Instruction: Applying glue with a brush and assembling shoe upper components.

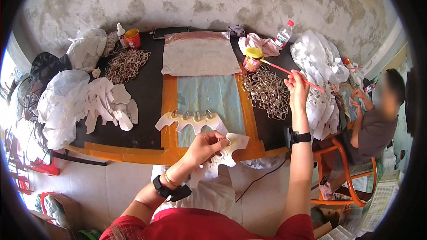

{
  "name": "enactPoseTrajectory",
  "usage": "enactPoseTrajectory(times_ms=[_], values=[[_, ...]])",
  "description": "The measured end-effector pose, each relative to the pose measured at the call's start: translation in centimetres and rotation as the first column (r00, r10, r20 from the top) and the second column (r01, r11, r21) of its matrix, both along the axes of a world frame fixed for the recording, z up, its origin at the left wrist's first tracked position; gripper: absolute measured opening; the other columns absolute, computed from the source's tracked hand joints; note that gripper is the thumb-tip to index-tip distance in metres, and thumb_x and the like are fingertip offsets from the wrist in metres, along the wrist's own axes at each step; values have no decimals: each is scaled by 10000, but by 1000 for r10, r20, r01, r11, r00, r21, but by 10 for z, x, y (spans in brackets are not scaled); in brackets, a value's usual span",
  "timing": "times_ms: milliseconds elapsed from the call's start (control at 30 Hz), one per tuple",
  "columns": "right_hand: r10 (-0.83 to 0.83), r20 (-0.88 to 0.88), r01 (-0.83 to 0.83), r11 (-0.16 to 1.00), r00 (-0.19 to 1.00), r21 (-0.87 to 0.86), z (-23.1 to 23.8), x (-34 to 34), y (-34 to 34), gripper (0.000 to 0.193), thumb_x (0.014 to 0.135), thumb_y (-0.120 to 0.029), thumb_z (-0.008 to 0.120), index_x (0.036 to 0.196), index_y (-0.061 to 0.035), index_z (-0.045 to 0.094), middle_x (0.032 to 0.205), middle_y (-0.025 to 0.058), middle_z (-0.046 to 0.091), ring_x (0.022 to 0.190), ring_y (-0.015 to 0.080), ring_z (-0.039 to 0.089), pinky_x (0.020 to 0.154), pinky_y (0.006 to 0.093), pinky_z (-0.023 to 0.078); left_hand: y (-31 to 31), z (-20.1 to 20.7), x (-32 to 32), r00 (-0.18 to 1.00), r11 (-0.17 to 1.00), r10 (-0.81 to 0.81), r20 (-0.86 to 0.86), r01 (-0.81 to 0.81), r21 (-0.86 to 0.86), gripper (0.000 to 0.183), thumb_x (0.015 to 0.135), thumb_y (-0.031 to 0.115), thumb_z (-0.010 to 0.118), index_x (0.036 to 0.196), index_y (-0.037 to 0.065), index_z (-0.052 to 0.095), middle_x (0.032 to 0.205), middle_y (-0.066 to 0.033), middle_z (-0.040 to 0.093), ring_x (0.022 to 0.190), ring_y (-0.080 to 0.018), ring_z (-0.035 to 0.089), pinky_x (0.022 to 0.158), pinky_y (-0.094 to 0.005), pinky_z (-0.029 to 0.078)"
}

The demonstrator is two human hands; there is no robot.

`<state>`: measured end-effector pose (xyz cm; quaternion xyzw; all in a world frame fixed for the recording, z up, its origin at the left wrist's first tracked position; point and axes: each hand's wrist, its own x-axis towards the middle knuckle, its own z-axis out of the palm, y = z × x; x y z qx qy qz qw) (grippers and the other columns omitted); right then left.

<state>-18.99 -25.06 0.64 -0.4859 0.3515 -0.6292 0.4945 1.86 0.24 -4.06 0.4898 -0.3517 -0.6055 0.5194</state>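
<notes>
My left hand (207, 149) is closed on a white scalloped piece (239, 142), held over the table's front edge, with a metal ring at the fingertips. In my raised right hand (297, 86) is a thin red-handled brush (284, 69), slanting up to the left. Its tip is at the rim of a small tub (251, 64) with a yellow top. A second white scalloped piece (168, 120) lies flat on the blue sheet (207, 91), and several metal rings (197, 116) sit along its upper edge.
Piles of metal rings lie at right (266, 92) and left (127, 64). White cut pieces (111, 100) and plastic bags (64, 100) crowd the table's left side. A bottle (283, 35) and pink cloth (259, 44) stand behind. Another person (376, 129) sits at right.
</notes>
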Motion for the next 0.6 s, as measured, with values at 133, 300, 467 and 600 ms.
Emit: enactPoseTrajectory(times_ms=[133,300,467,600], values=[[26,195,-64,980,980,188,-4,-14,6,146,790,-122,615,899,-27,603,761,28,568,687,92,537,705,279,504,4,-3,-4,1000,1000,-6,-4,6,-8,216,814,211,643,873,5,619,699,34,567,577,-11,483,515,-161,393],[18,433,-68,993,901,101,-20,-46,6,146,818,-102,590,933,-12,592,815,55,600,738,121,559,748,298,495,3,-8,-7,998,1000,7,-69,-8,-13,196,807,162,647,904,-7,638,742,13,609,623,-18,517,550,-164,418],[77,132,-50,978,988,-202,30,-30,118,287,911,-231,437,1080,-14,517,922,66,577,841,158,534,831,341,422,8,19,10,999,997,40,-19,-42,-67,188,790,175,664,851,-2,648,713,7,609,624,-21,528,544,-175,434],[174,-72,-188,898,982,-397,36,-44,190,249,914,-314,410,880,-75,469,746,38,488,613,94,411,576,272,413,18,51,17,995,991,-42,-87,31,-130,189,767,169,681,822,-9,647,700,12,602,624,-22,523,556,-182,436]])
